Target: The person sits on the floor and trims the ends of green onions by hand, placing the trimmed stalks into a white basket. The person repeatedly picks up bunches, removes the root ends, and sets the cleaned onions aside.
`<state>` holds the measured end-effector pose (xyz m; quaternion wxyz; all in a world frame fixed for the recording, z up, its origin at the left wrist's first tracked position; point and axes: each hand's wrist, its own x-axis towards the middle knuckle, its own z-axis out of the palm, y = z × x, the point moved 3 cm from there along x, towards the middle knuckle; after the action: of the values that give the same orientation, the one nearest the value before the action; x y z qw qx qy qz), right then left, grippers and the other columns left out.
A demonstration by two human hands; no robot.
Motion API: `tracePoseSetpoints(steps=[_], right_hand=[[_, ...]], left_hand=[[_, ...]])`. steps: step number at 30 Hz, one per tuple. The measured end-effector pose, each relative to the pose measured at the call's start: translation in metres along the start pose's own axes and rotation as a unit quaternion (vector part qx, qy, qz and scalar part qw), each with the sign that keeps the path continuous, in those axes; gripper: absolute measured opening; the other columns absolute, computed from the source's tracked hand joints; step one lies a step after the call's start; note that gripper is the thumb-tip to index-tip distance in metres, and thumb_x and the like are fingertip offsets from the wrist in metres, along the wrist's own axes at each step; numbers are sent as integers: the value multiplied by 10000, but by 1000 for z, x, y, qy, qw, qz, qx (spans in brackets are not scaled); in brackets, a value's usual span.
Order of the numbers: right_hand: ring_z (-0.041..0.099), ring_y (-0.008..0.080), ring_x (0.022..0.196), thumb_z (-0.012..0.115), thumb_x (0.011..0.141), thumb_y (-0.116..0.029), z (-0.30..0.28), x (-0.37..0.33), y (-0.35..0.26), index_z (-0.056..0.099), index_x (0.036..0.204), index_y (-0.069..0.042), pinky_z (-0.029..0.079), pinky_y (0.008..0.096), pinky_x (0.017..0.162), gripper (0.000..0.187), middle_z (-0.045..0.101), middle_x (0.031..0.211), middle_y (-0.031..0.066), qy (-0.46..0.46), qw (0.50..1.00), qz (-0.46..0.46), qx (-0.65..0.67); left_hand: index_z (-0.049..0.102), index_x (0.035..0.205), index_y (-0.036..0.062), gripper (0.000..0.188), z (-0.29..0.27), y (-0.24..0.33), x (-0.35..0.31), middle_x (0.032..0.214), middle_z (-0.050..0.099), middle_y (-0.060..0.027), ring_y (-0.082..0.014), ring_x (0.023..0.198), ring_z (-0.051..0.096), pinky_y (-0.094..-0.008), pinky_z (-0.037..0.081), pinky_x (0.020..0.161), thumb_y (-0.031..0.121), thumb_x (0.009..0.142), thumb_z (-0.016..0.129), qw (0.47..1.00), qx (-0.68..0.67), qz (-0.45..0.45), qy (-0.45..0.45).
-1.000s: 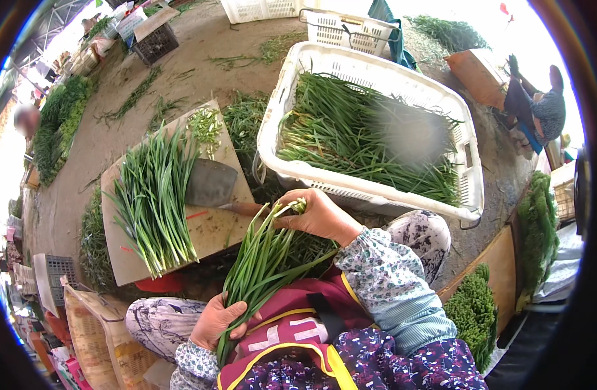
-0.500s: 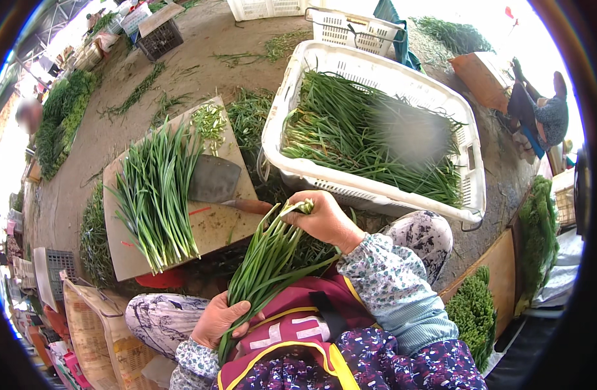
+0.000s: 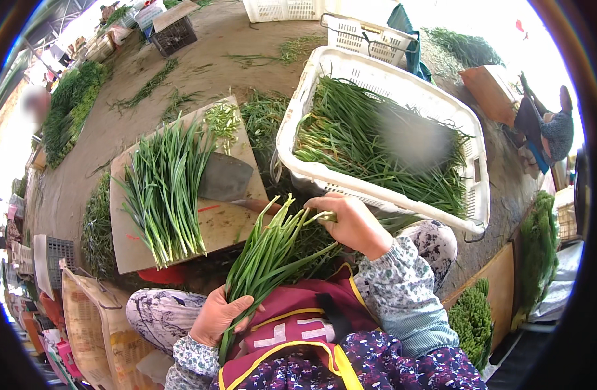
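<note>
My left hand (image 3: 222, 314) is closed around the leafy lower part of a bunch of garlic chives (image 3: 263, 260) over my lap. Their pale stem ends point up and away from me, fanned apart. My right hand (image 3: 356, 224) pinches a few pale stalks at the bunch's upper right, fingers closed. On the board (image 3: 230, 231) ahead to the left lies a neat pile of chives (image 3: 165, 192). Beside it rests a cleaver (image 3: 225, 177) with a wide dark blade, its handle toward me. Short cut stem pieces (image 3: 222, 123) lie at the board's far corner.
A white plastic crate (image 3: 376, 185) of loose chives (image 3: 357, 127) stands ahead to the right, partly blurred by a lens smudge. Leaf scraps (image 3: 263, 123) litter the ground between board and crate. A wicker-patterned container (image 3: 84, 318) is at my left. Another person (image 3: 555, 133) is far right.
My right hand has moved a little right and down, from gripping the stem tops to pinching a few stalks. The stem ends now spread apart. My left hand keeps its hold.
</note>
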<state>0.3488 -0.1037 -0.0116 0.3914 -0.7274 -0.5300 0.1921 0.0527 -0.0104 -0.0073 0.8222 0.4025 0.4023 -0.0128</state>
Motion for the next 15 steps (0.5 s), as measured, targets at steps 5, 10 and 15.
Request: tracePoseSetpoints(steps=[5,10,15], right_hand=[[661,357,915,726,755,-21,-6,12,-45,694,1049,-22,535,378,813,296,682,977,166,34,986,-77,144],[654,364,876,709,748,-33,36,5,-27,704,972,-72,535,400,785,228,676,923,140,-4,993,-59,105],[658,346,829,690,728,-21,37,6,-27,701,932,-87,543,395,733,214,670,892,112,33,985,-72,153]], left_hand=[[615,1106,-28,214,9,2,1,863,710,-107,-74,480,507,-212,392,434,95,940,671,999,43,3,19],[633,1119,-21,238,16,2,4,871,715,-54,-46,522,506,-202,396,462,111,930,691,996,86,11,35],[646,1105,-21,232,18,4,8,893,718,-42,-37,628,538,-197,430,550,116,926,699,993,106,11,42]])
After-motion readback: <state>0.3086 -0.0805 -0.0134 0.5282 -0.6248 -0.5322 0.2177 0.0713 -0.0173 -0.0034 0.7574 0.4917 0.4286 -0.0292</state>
